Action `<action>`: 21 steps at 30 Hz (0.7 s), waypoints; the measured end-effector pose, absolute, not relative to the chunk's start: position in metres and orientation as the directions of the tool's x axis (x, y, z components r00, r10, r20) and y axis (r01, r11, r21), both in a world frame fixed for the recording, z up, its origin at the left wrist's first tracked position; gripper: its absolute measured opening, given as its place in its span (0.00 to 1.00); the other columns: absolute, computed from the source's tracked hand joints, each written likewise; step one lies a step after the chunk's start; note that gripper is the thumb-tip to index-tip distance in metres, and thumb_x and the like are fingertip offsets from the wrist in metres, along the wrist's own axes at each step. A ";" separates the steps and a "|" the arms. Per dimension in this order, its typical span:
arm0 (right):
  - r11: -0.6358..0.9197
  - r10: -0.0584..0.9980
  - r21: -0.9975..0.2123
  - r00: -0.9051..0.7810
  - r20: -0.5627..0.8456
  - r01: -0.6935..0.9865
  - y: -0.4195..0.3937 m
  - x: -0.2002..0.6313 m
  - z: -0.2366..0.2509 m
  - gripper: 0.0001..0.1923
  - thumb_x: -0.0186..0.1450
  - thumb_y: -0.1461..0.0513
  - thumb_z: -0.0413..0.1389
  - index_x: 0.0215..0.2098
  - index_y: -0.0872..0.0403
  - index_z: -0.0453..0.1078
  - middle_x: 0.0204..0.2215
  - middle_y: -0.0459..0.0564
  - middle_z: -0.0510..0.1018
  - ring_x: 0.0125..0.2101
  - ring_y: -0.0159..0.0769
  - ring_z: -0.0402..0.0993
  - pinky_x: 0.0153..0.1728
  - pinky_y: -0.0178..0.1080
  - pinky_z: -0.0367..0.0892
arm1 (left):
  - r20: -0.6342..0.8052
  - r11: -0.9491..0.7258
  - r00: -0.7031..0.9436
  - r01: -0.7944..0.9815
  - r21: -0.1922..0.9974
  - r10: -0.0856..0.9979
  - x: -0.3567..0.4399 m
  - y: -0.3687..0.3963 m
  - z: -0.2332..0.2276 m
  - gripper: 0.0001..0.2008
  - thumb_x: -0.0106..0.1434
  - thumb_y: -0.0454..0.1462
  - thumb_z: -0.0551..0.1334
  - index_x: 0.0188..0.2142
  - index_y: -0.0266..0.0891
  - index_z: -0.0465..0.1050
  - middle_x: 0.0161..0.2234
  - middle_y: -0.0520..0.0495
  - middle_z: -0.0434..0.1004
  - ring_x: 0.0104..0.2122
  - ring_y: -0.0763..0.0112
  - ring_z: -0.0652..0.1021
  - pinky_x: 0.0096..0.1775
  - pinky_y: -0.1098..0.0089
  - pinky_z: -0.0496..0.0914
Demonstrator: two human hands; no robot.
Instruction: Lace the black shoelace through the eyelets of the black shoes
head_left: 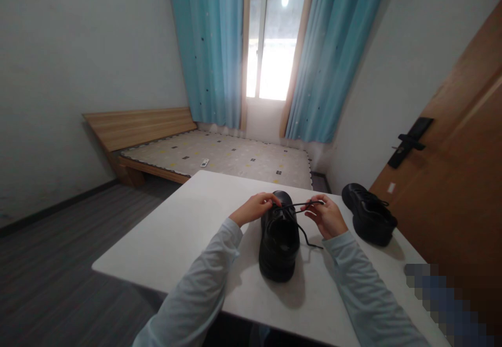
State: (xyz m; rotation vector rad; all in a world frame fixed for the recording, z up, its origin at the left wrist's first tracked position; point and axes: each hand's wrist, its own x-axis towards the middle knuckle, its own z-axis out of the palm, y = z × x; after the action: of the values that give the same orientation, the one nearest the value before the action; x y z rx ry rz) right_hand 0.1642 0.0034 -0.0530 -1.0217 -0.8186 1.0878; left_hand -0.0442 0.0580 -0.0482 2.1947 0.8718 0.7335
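A black shoe [279,238] stands on the white table [184,237], its toe pointing away from me. My left hand [254,208] rests at the shoe's left side near the toe, fingers pinched on the black lace [301,205]. My right hand [325,215] pinches the same lace on the right, so it runs taut between both hands. A loose end of the lace trails down onto the table by my right wrist. Both arms wear pale blue sleeves.
A second black shoe [368,213] sits at the table's right edge. Beyond the table is a low wooden bed [157,143] with a patterned mattress, a window with blue curtains [212,48], and a wooden door [451,179] at right.
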 end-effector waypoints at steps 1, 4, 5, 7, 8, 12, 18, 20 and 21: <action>0.135 0.958 -0.943 0.284 0.046 -0.303 0.004 0.164 -0.053 0.16 0.44 0.62 0.64 0.25 0.53 0.60 0.19 0.41 0.74 0.21 0.31 0.75 0.19 0.30 0.67 | 0.250 -0.561 0.620 0.375 0.738 0.743 -0.044 0.058 -0.048 0.15 0.58 0.30 0.50 0.37 0.36 0.75 0.38 0.47 0.76 0.38 0.69 0.72 0.42 0.71 0.65; 0.171 0.939 -0.943 0.338 0.068 -0.286 0.006 0.168 -0.054 0.16 0.44 0.61 0.64 0.24 0.53 0.61 0.18 0.40 0.72 0.18 0.27 0.71 0.19 0.30 0.66 | 0.242 -0.550 0.620 0.369 0.749 0.746 -0.045 0.057 -0.046 0.15 0.58 0.30 0.50 0.37 0.35 0.75 0.38 0.46 0.76 0.38 0.70 0.72 0.42 0.71 0.64; 0.191 0.925 -0.943 0.371 0.081 -0.271 0.007 0.172 -0.055 0.16 0.44 0.61 0.64 0.24 0.53 0.61 0.17 0.39 0.72 0.16 0.26 0.69 0.19 0.30 0.66 | 0.239 -0.545 0.619 0.368 0.754 0.748 -0.045 0.056 -0.046 0.15 0.58 0.30 0.50 0.37 0.35 0.75 0.38 0.46 0.76 0.38 0.70 0.72 0.42 0.71 0.64; 0.228 0.882 -0.952 0.457 0.114 -0.202 0.011 0.182 -0.057 0.16 0.44 0.60 0.64 0.25 0.53 0.61 0.19 0.40 0.72 0.16 0.25 0.67 0.20 0.32 0.67 | 0.237 -0.540 0.618 0.366 0.758 0.750 -0.046 0.056 -0.046 0.15 0.58 0.30 0.50 0.37 0.35 0.75 0.38 0.46 0.76 0.38 0.70 0.72 0.42 0.71 0.64; 0.243 0.856 -0.961 0.495 0.147 -0.135 0.012 0.187 -0.058 0.16 0.44 0.59 0.63 0.25 0.53 0.61 0.20 0.41 0.72 0.17 0.26 0.68 0.21 0.33 0.67 | 0.238 -0.541 0.617 0.367 0.757 0.751 -0.046 0.056 -0.047 0.15 0.58 0.30 0.50 0.37 0.35 0.75 0.38 0.46 0.76 0.38 0.70 0.72 0.42 0.71 0.64; 0.226 0.799 -0.908 0.466 0.380 0.353 0.018 0.203 -0.063 0.11 0.50 0.58 0.58 0.27 0.53 0.63 0.24 0.45 0.73 0.21 0.31 0.69 0.24 0.37 0.68 | 0.242 -0.544 0.613 0.369 0.754 0.752 -0.046 0.057 -0.048 0.15 0.58 0.30 0.50 0.37 0.35 0.75 0.38 0.47 0.76 0.38 0.70 0.73 0.41 0.72 0.65; 0.158 0.912 -0.670 0.153 0.380 0.725 0.017 0.195 -0.072 0.15 0.49 0.68 0.51 0.36 0.54 0.64 0.30 0.51 0.75 0.31 0.38 0.73 0.37 0.45 0.68 | 0.270 -0.557 0.602 0.360 0.748 0.751 -0.044 0.060 -0.053 0.14 0.56 0.31 0.53 0.37 0.37 0.75 0.34 0.48 0.76 0.33 0.73 0.73 0.36 0.74 0.65; 0.247 0.953 -0.646 -0.061 0.296 0.722 0.013 0.192 -0.075 0.25 0.46 0.70 0.51 0.44 0.56 0.63 0.38 0.55 0.75 0.39 0.41 0.73 0.44 0.47 0.66 | 0.291 -0.567 0.600 0.339 0.751 0.745 -0.045 0.062 -0.055 0.12 0.55 0.32 0.56 0.36 0.36 0.75 0.32 0.49 0.75 0.31 0.74 0.72 0.35 0.74 0.65; 0.304 0.951 -0.640 -0.179 0.253 0.706 0.011 0.192 -0.075 0.30 0.44 0.71 0.51 0.48 0.56 0.62 0.43 0.56 0.74 0.45 0.42 0.71 0.49 0.47 0.64 | 0.302 -0.568 0.598 0.324 0.757 0.743 -0.045 0.063 -0.056 0.10 0.55 0.33 0.57 0.35 0.36 0.75 0.31 0.49 0.75 0.31 0.74 0.73 0.35 0.75 0.65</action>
State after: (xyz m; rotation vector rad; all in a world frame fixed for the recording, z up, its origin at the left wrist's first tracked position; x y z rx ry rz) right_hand 0.1915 0.0107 -0.0750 -1.4679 -1.9572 0.5106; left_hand -0.0450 0.0626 -0.0564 2.1612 0.8398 0.8150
